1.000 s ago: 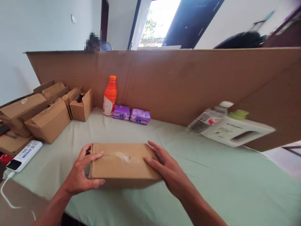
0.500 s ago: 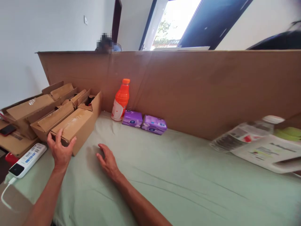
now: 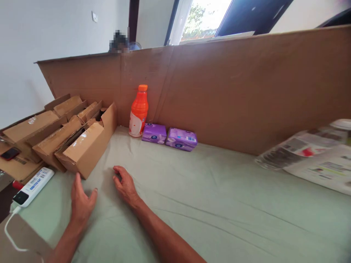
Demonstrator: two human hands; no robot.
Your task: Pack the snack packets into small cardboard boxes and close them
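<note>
My left hand [image 3: 82, 201] is just in front of the nearest cardboard box [image 3: 90, 149], fingers apart and nothing in them. Whether a fingertip still touches the box's lower front corner, I cannot tell. My right hand [image 3: 125, 185] rests on the green cloth [image 3: 192, 190], thumb and fingers apart, holding nothing. Beyond it an orange bottle [image 3: 139, 111] with a pale label stands upright. Beside the bottle lie two purple tissue packs, a left pack [image 3: 154, 133] and a right pack [image 3: 181, 139].
More cardboard boxes [image 3: 30, 126] stand at the left, with a dark phone [image 3: 10, 153] by them. A white power bank [image 3: 34, 186] trails a cable. Plastic containers [image 3: 315, 157] lie at the right. A cardboard wall [image 3: 219, 91] runs behind; a person's head [image 3: 119, 43] shows above it.
My left hand has let go of the top of the nearest box and drawn back toward me. That box's top flap now sits more open. The view has shifted slightly.
</note>
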